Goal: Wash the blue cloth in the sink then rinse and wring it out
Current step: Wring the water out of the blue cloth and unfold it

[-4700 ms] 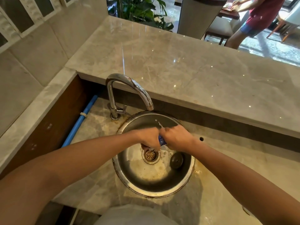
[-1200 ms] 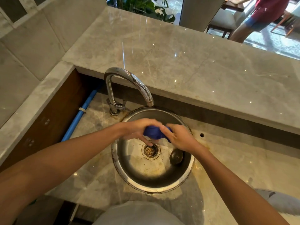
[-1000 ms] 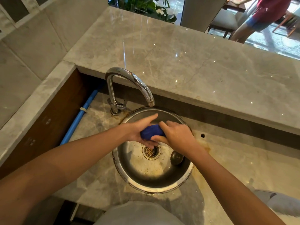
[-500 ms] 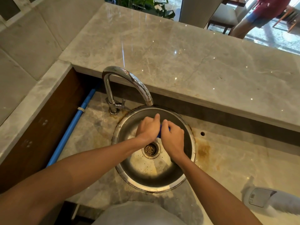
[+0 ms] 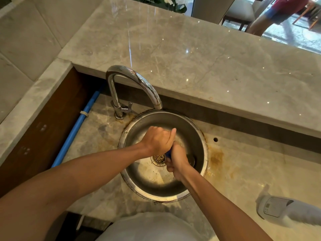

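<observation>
Both my hands are over the round steel sink (image 5: 202, 136), clenched around the blue cloth (image 5: 168, 154). Only a thin strip of the cloth shows between them; the rest is hidden in my fists. My left hand (image 5: 159, 140) sits higher and further back, fist closed with the thumb up. My right hand (image 5: 177, 161) is lower and nearer, gripping the cloth's other end just right of the drain strainer (image 5: 159, 158). The curved chrome tap (image 5: 133, 84) stands behind the sink to the left; no water stream is visible from its spout.
A raised marble counter (image 5: 191, 54) runs behind the sink. A blue pipe (image 5: 76, 126) lies along the left wall. A white device (image 5: 278, 208) rests on the lower counter at right. Rust stains ring the sink rim. A person walks at the far top right.
My hands went from holding the bunched cloth side by side to gripping it in two stacked fists, left above right, so most of the cloth is now hidden. The view tilted down.
</observation>
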